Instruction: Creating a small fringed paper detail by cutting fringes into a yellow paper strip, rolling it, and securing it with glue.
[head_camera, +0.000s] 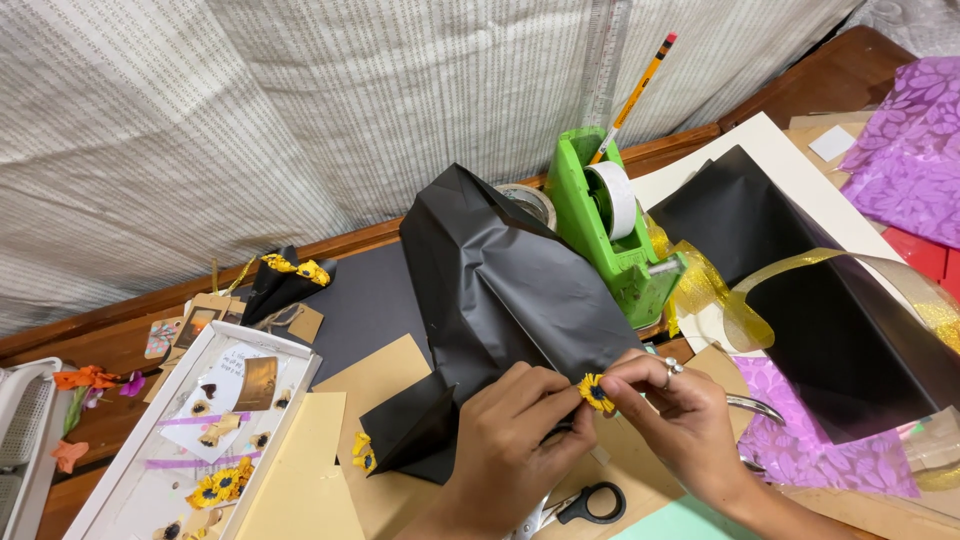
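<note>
Both the left hand (515, 425) and right hand (665, 405) pinch the small yellow paper sunflower (595, 392) against the crumpled black paper sheet (510, 280), so uneven pulling could tear its petals.

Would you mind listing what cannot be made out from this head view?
- Scissors: blades hidden under the left hand; only the black handles show.
- Black paper: its lower edge is covered by both hands.
- Small yellow flower: pinched by the right hand; any stem is hidden by the fingers.
- White tray: near end cut off by the bottom edge.
- Tape roll: mostly behind the black paper.
</note>
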